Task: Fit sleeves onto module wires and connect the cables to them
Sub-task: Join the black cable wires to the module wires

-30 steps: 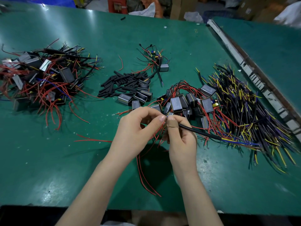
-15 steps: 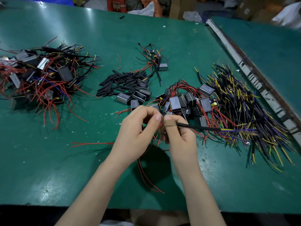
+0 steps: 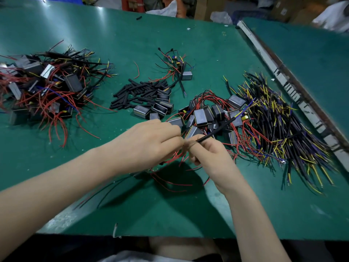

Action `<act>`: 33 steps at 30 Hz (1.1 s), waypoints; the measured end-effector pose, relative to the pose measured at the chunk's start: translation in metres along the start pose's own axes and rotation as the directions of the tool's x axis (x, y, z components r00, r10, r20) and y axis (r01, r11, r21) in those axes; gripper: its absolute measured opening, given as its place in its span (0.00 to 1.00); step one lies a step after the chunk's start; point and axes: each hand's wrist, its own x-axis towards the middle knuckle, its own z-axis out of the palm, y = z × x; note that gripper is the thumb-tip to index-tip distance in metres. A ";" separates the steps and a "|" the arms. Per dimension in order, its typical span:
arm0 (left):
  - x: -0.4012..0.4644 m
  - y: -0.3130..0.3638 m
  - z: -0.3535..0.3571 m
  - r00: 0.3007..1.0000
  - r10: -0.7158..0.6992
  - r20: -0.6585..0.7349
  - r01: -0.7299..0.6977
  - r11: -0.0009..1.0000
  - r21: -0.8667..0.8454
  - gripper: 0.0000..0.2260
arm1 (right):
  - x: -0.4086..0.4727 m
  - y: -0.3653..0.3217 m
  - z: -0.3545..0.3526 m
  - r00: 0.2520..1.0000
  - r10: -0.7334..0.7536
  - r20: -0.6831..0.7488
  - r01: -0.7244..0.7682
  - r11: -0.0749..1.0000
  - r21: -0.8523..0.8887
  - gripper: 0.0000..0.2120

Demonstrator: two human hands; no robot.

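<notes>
I have both hands meeting just in front of the pile of loose modules point(image 3: 205, 115), which I will use as my reference. My right hand point(image 3: 209, 154) is closed in a pinch on the near end of a black cable point(image 3: 217, 130), whose free length rises away over the module pile with its yellow and blue cores pointing toward the far-right bundle. My left hand point(image 3: 151, 140) has its fingers curled toward the same spot, apparently pinching the red module wires point(image 3: 175, 157) that loop down below both hands onto the green table point(image 3: 94, 186); the exact contact is hidden behind my fingers, and whether a sleeve is already on the wire I cannot tell. I judge this to be the joining step: bringing bare ends together at the fingertips. To do it well I would keep the two pinch points close so the ends cannot splay, hold the cable in line with the wire and not at an angle, and twist evenly while the trailing red loops stay slack. The spare black sleeves point(image 3: 136, 93) lie to the left of the module pile, the stock of cut cables point(image 3: 283, 129) to its right, and finished assemblies point(image 3: 49, 89) well to the far left of it.
</notes>
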 end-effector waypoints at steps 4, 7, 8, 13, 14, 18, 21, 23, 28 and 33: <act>-0.002 0.005 0.005 0.997 -0.075 0.017 0.075 0.997 0.025 0.07 | 0.001 0.007 0.003 0.952 -0.306 0.003 0.254 0.787 -0.561 0.06; -0.003 0.011 0.013 0.977 -0.208 0.041 0.209 0.978 -0.005 0.09 | 0.000 0.013 0.008 0.900 -0.436 0.004 0.296 0.604 -0.740 0.08; -0.002 0.013 0.016 0.964 -0.259 0.059 0.262 0.964 -0.052 0.11 | 0.000 0.015 0.010 0.884 -0.467 -0.013 0.300 0.589 -0.750 0.09; 0.002 0.010 0.021 0.845 -0.506 0.173 0.533 0.772 -0.347 0.07 | -0.005 0.027 0.011 0.835 -0.548 -0.046 0.346 0.589 -0.731 0.07; 0.001 0.010 0.021 0.833 -0.525 0.178 0.550 0.742 -0.384 0.05 | -0.005 0.028 0.011 0.829 -0.557 -0.055 0.352 0.595 -0.723 0.07; -0.004 0.013 0.019 0.814 -0.553 0.177 0.568 0.694 -0.443 0.03 | -0.004 0.030 0.011 0.806 -0.587 -0.078 0.384 0.618 -0.686 0.07; -0.009 0.016 0.019 0.797 -0.583 0.160 0.584 0.674 -0.453 0.03 | -0.004 0.032 0.012 0.800 -0.593 -0.095 0.405 0.650 -0.643 0.08; -0.010 0.018 0.020 0.775 -0.611 0.161 0.607 0.650 -0.458 0.03 | -0.005 0.034 0.014 0.805 -0.584 -0.107 0.405 0.673 -0.619 0.07; -0.008 0.025 0.022 0.724 -0.661 0.197 0.663 0.589 -0.461 0.04 | -0.008 0.035 0.015 0.810 -0.578 -0.098 0.396 0.663 -0.635 0.09; -0.006 0.032 0.028 0.657 -0.736 0.163 0.709 0.529 -0.466 0.04 | -0.011 0.038 0.016 0.743 -0.660 -0.111 0.409 0.579 -0.705 0.08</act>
